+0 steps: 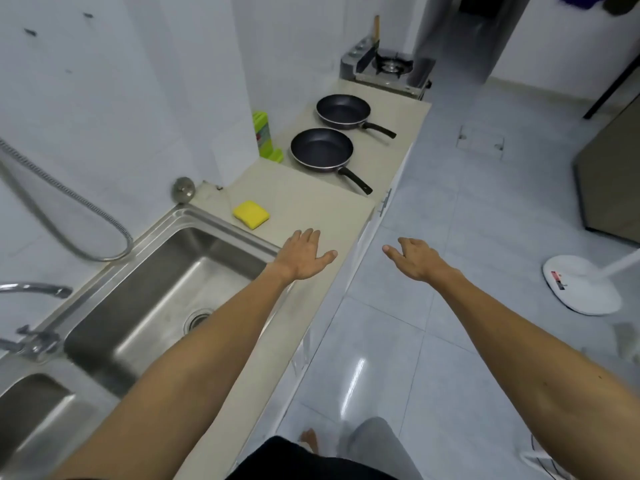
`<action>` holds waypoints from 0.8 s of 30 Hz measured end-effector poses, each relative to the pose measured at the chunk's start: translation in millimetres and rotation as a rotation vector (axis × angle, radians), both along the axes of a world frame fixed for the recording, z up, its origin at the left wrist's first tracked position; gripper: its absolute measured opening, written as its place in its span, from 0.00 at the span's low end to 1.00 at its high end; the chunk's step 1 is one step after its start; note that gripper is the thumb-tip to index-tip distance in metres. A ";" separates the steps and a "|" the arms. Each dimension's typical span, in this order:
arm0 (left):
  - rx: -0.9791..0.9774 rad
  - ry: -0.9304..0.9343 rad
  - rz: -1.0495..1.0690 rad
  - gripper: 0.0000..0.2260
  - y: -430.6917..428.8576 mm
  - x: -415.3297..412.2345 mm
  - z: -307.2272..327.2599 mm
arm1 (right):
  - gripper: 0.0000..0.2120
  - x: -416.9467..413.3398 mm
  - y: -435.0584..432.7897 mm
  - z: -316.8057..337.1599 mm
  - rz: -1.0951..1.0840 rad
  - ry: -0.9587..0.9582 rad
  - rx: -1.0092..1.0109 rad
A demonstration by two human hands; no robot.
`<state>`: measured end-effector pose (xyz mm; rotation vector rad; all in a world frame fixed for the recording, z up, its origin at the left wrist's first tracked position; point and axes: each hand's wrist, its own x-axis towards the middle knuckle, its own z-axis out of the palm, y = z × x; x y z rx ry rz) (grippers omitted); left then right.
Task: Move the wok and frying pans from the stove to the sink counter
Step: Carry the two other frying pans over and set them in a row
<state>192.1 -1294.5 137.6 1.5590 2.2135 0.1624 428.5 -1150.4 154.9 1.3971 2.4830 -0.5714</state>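
Sink (pixel 166 289) sitting empty, both pans (pixel 321 147) (pixel 343 110) lying bare on table (pixel 311 202) well beyond hands, left hand (pixel 304 256) and right hand (pixel 414 259) hovering, fingers spread, gripping nothing

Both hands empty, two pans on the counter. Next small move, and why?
Probably walk toward the stove. Both frying pans already sit on the counter, the left hand and right hand hold nothing, and a dark, partly hidden item, possibly the wok, remains at the stove.
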 end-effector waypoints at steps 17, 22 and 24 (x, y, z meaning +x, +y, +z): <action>-0.002 -0.062 0.204 0.36 280.8 15.3 -43.4 | 0.37 -0.2 319.2 -39.4 0.131 -0.113 -0.004; 0.006 -0.119 0.324 0.36 329.7 33.1 -64.8 | 0.36 -5.4 385.6 -50.3 0.203 -0.247 -0.018; 0.016 -0.159 0.354 0.34 341.9 33.0 -72.1 | 0.35 -10.4 402.7 -57.2 0.216 -0.236 -0.028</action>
